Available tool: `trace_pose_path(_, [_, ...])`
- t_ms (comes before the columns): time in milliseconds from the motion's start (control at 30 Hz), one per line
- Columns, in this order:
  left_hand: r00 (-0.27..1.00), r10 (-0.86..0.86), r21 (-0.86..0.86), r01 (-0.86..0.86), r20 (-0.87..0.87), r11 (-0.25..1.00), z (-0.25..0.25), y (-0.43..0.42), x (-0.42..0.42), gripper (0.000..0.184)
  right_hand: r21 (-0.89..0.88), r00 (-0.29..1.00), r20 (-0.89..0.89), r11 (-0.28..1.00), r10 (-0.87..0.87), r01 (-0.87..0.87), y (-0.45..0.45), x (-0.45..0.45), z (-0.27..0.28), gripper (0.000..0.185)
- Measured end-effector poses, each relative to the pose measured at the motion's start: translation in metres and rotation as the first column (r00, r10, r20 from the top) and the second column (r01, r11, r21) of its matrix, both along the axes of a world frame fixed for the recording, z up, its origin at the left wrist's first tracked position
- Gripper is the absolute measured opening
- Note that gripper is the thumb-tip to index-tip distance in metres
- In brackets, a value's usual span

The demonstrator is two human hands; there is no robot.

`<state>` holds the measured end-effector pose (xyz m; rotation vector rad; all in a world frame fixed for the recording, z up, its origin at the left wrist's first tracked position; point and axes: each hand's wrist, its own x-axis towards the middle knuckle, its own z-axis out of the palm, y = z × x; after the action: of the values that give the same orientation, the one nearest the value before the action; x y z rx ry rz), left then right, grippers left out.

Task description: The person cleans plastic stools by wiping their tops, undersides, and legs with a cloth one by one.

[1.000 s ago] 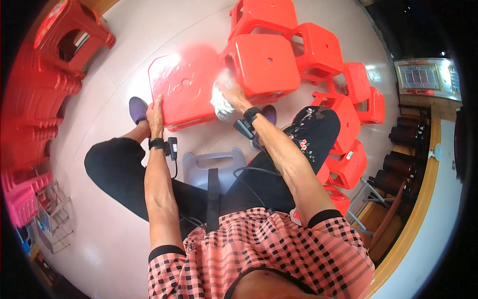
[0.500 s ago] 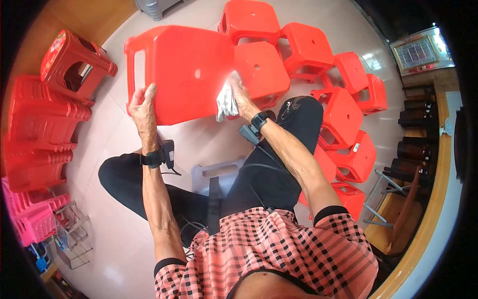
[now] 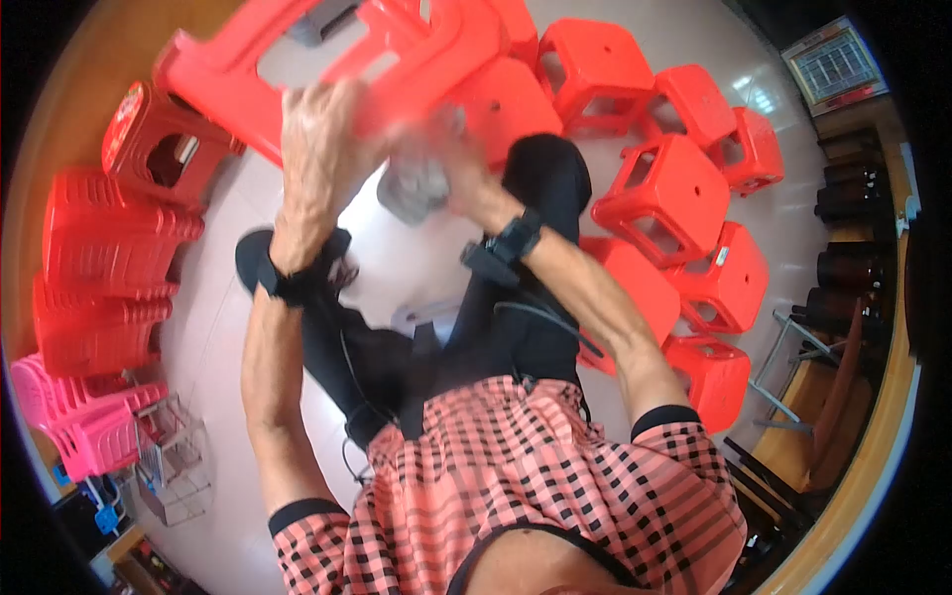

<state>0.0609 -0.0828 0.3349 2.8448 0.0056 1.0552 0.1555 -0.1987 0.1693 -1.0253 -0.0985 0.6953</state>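
A red plastic stool (image 3: 446, 55) is held up and tilted in front of me, its leg openings turned toward my view. My left hand (image 3: 319, 144) is closed round its near edge. Motion smears my right hand (image 3: 468, 178), which holds a crumpled greyish-white cloth (image 3: 412, 188) just below the stool's edge. Whether the cloth touches the stool is hard to make out. Both wrists carry black straps with small devices. Close behind the held stool stands another red stool (image 3: 506, 104).
Several red stools (image 3: 674, 198) stand on the floor to the right. Stacked red stools (image 3: 109, 238) and pink stools (image 3: 89, 416) line the left side. A folding chair (image 3: 828, 397) and dark cylindrical objects (image 3: 843, 268) are along the right edge. Part of a light stool (image 3: 436, 317) shows between my legs.
The held stool has risen toward the upper left and turned, from its flat seat facing me to its open leg side. My right hand and cloth have moved left and slightly down.
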Motion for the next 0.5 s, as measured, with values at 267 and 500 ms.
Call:
trace_pose_path(267, [0.993, -0.041, 0.027, 0.038, 0.109, 0.999, 0.010, 0.001, 0.006, 0.039, 0.045, 0.968, 0.166, 0.982, -0.190, 0.185, -0.024, -0.014, 0.075, 0.017])
trace_pose_path(500, [0.990, -0.057, -0.096, 0.070, 0.130, 0.993, -0.037, -0.015, 0.050, 0.036, -0.064, 0.926, 0.175, 0.934, -0.335, 0.351, -0.040, 0.021, 0.046, 0.026])
